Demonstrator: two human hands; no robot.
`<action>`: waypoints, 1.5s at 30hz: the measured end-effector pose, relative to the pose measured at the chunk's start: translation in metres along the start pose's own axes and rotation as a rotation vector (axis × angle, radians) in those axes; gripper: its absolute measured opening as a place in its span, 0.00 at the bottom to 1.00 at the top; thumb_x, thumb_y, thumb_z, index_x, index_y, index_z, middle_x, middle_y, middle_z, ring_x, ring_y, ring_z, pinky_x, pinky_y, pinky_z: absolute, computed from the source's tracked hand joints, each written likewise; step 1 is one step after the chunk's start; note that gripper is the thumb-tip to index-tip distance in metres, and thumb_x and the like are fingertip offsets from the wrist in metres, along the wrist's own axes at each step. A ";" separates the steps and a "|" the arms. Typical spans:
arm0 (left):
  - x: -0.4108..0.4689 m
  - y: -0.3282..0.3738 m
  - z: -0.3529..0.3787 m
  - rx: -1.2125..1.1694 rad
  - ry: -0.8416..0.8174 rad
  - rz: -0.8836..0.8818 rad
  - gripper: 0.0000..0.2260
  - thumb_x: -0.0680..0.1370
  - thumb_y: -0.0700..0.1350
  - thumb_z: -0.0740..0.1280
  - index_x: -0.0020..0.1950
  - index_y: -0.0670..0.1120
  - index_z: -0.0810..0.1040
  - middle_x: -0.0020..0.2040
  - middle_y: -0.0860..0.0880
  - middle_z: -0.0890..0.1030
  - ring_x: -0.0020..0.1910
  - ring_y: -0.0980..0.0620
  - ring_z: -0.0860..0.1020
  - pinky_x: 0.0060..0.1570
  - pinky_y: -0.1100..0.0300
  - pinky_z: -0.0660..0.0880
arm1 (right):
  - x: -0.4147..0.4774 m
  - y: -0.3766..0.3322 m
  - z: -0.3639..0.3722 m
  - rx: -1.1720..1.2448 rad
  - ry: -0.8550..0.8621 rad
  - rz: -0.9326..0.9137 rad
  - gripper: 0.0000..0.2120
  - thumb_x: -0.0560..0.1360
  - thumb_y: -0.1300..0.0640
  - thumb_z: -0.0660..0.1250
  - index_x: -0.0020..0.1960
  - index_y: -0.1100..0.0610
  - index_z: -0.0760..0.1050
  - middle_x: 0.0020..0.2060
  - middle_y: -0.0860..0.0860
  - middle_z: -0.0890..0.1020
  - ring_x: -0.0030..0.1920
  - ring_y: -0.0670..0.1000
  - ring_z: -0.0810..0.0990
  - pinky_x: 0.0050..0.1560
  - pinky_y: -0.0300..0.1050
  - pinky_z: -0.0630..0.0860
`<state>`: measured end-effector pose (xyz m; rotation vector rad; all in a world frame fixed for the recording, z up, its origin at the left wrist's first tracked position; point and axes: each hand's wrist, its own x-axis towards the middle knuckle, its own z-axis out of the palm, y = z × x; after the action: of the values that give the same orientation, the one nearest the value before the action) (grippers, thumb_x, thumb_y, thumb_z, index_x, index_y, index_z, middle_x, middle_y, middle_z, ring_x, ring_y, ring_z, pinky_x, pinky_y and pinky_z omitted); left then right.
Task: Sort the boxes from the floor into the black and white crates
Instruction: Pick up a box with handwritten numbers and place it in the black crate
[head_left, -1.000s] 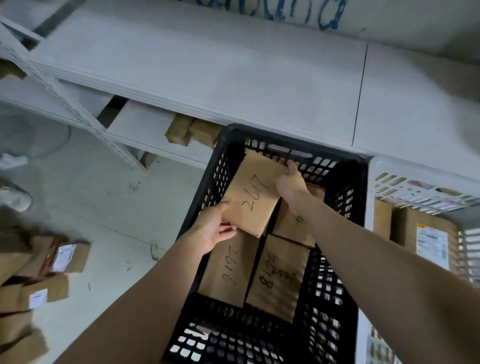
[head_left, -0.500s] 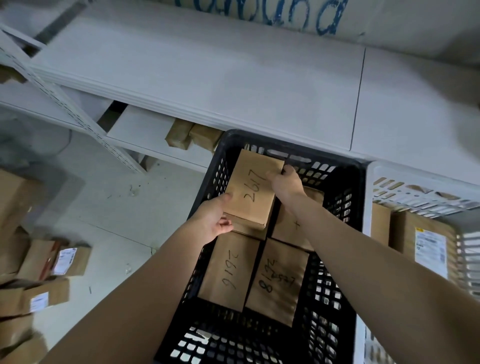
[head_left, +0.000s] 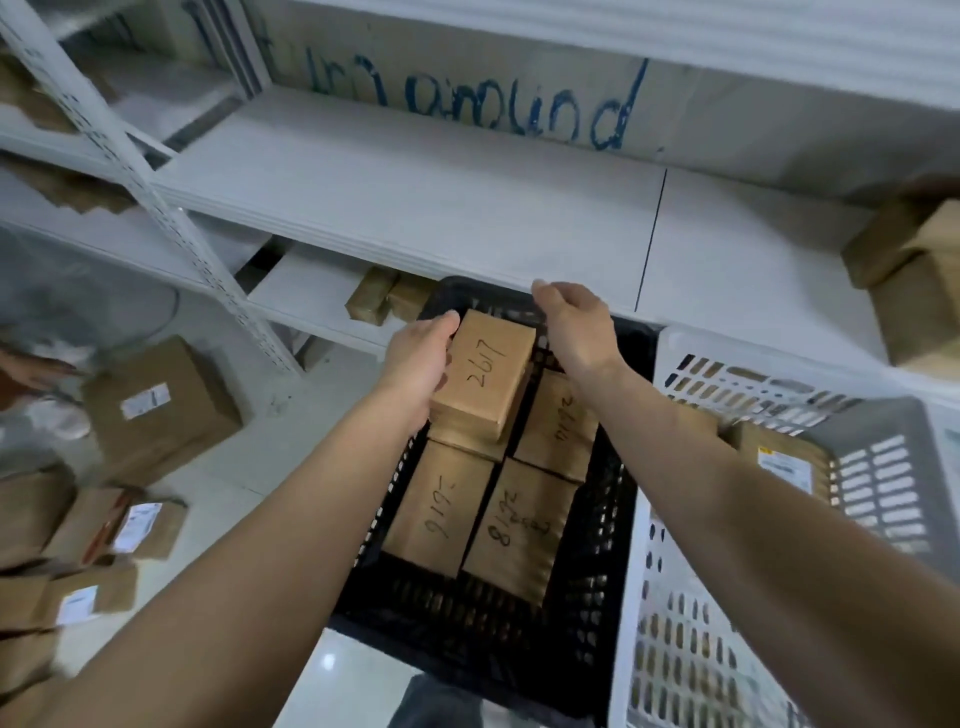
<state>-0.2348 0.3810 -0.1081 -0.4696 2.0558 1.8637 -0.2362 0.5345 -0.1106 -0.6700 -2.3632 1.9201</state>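
A brown box marked 2617 (head_left: 485, 371) lies on top of other brown boxes at the far end of the black crate (head_left: 621, 499). My left hand (head_left: 418, 364) rests against the box's left side, thumb at its far corner. My right hand (head_left: 576, 325) hovers above the crate's far rim, fingers loosely curled and holding nothing. Three more numbered boxes (head_left: 519, 525) lie flat in the black crate. The white crate (head_left: 878, 499) stands right beside it and holds labelled boxes (head_left: 782, 460).
White shelving (head_left: 415, 208) overhangs the crates' far ends. Several brown boxes with white labels (head_left: 161, 405) lie on the floor at the left. More boxes sit on the shelf at the right (head_left: 914, 270) and on the low shelf (head_left: 384, 299).
My right hand has let go of box 2617 and lifted above the crate rim. The left hand has slid up along the box's left side. The camera has tilted upward.
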 end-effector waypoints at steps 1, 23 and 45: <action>-0.011 0.003 0.002 -0.008 0.005 0.051 0.12 0.81 0.50 0.60 0.38 0.51 0.69 0.37 0.54 0.75 0.36 0.56 0.72 0.39 0.61 0.69 | -0.010 -0.005 -0.004 0.017 0.001 -0.031 0.24 0.78 0.45 0.61 0.68 0.58 0.70 0.63 0.52 0.76 0.61 0.51 0.74 0.60 0.44 0.70; -0.160 0.035 0.069 -0.048 -0.515 0.503 0.10 0.78 0.54 0.62 0.52 0.50 0.78 0.50 0.53 0.81 0.53 0.56 0.78 0.60 0.51 0.73 | -0.193 -0.021 -0.107 0.308 0.534 -0.193 0.13 0.78 0.42 0.59 0.53 0.49 0.74 0.48 0.41 0.79 0.54 0.41 0.76 0.53 0.40 0.69; -0.434 -0.123 0.159 0.257 -1.620 0.324 0.17 0.72 0.61 0.61 0.50 0.51 0.78 0.51 0.51 0.81 0.55 0.53 0.79 0.53 0.60 0.72 | -0.566 0.118 -0.186 0.345 1.593 0.116 0.15 0.74 0.39 0.61 0.43 0.50 0.78 0.45 0.45 0.82 0.49 0.46 0.79 0.54 0.44 0.72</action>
<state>0.2115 0.5384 -0.0368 1.1385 1.0981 1.1765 0.3665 0.5321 -0.0367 -1.4744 -0.9578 0.9142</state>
